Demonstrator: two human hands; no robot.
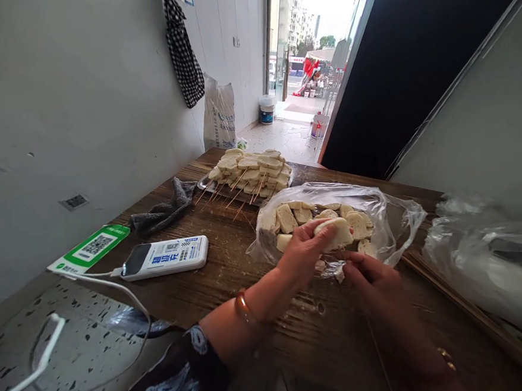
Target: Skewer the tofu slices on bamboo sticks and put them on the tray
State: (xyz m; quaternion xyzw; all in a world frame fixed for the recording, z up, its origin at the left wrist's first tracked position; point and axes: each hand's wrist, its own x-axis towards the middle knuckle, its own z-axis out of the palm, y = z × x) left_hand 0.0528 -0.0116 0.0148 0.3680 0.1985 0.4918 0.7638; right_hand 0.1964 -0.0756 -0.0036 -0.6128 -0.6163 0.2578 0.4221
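My left hand (306, 243) grips a pale, oval slice of bun-like food (340, 233) between thumb and fingers, above an open clear plastic bag (377, 199). Inside the bag lie several more slices (286, 219). My right hand (371, 274) is pinched close below the held slice. A thin wooden skewer (375, 345) runs down from it toward the table edge; its tip is hard to make out. Behind the bag, a metal tray (204, 183) bears a heap of skewered slices (259, 169), their sticks pointing toward me.
On the wooden table (230, 269) at left are a phone on a white power bank (176, 255) with a cable, a green QR-code card (95, 247) and a dark grey cloth (166, 208). Crumpled clear plastic (483, 251) lies at right, beside long thin sticks (446, 290).
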